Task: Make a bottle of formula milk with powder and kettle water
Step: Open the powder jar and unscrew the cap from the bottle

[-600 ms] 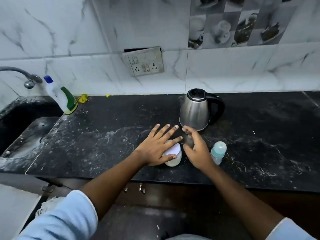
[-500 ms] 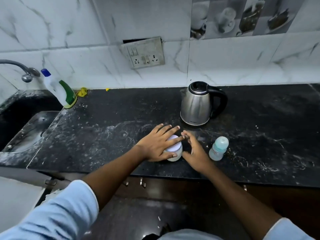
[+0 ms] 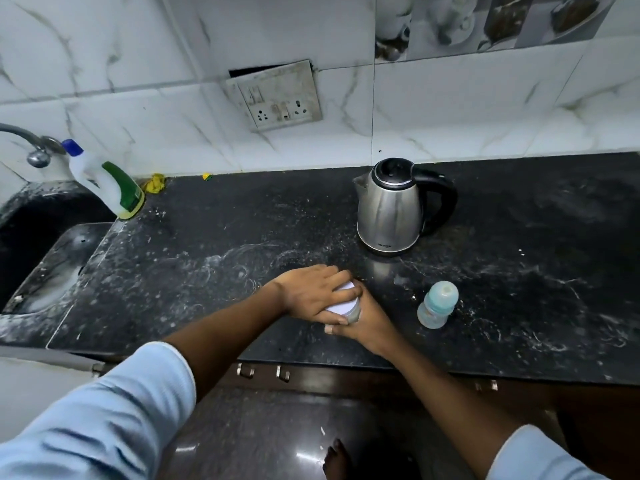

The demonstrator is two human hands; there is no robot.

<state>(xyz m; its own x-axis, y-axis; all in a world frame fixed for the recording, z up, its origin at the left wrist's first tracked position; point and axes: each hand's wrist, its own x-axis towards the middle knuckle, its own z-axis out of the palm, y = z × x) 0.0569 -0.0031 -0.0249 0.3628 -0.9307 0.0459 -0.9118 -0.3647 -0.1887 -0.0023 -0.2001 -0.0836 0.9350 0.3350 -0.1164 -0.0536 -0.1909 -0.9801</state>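
Observation:
A small white-lidded powder jar (image 3: 343,301) stands near the front of the black counter (image 3: 242,244). My left hand (image 3: 310,294) lies over its lid, fingers curled round the lid's edge. From the right, my right hand (image 3: 367,318) wraps the jar's body, thumb at the front. A baby bottle (image 3: 437,309) with a pale blue-green cap stands upright to the right of my hands, untouched. Behind them stands a steel kettle (image 3: 391,206) with a black lid and handle.
A sink (image 3: 45,271) and tap (image 3: 31,147) are at the left, with a white and green cleaner bottle (image 3: 107,183) leaning beside them. A wall socket (image 3: 277,97) sits above the counter. White powdery marks cover the counter top.
My left hand's fingers have curled down over the jar lid. My right hand has closed round the jar's side, where before it was only beside it.

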